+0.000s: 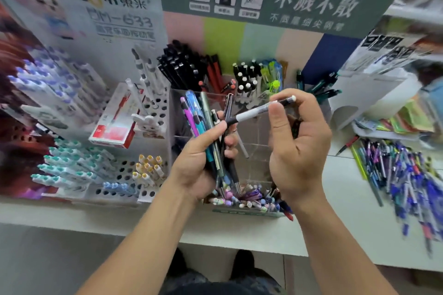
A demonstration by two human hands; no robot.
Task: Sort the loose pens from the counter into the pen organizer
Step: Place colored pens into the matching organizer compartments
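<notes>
My left hand (203, 151) grips a bundle of several pens (203, 117), blue, purple, teal and dark ones, held upright over the clear pen organizer (254, 151). My right hand (299, 141) pinches a white and black pen (259, 109) between thumb and fingers, lying nearly level with its dark tip touching the bundle. The organizer's front compartments hold several pastel pens (244, 199). A big heap of loose pens (402, 175) lies on the white counter (347, 211) to the right.
A white perforated display rack (124, 170) with teal, yellow and blue pens stands at the left, with a red and white box (115, 124) on it. Black, red and green pens (191, 67) stand in racks behind the organizer. Coloured paper packs (405, 117) lie at the right.
</notes>
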